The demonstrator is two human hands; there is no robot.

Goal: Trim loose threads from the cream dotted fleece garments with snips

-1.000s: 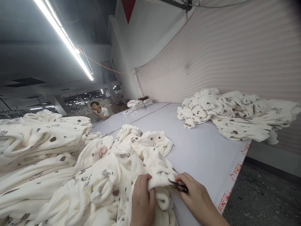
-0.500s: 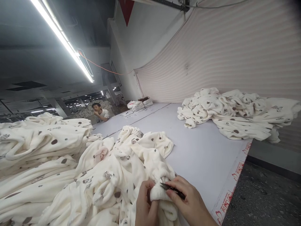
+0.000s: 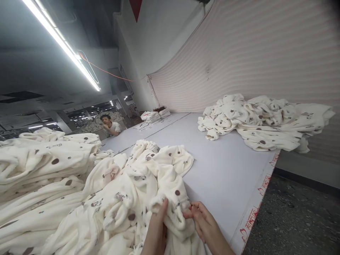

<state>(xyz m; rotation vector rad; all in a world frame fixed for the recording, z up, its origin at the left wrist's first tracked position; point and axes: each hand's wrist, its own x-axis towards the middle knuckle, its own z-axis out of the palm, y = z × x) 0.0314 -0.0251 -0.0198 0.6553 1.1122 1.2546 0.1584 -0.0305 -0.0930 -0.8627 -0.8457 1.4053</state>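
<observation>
Both my hands work at a cream fleece garment [image 3: 148,184] with brown dots, lying rumpled at the near edge of a pale table [image 3: 225,170]. My left hand [image 3: 157,230] is closed around a fold of the fleece, fingers pressed into it. My right hand [image 3: 203,223] pinches the same fold from the right side, fingertips almost meeting the left hand's. The small dark snips seen earlier in the right hand do not show now.
A tall stack of the same dotted fleece [image 3: 45,156] fills the left. Another heap [image 3: 262,120] lies at the far right by a striped fabric backdrop. A person [image 3: 110,124] leans on the table's far end near folded stacks [image 3: 155,115]. Dark floor [image 3: 297,219] lies right of the table's edge.
My hands slid down and left along the garment and took a new fold of it. The dark snips visible in my right hand earlier are out of sight. The camera tilted slightly.
</observation>
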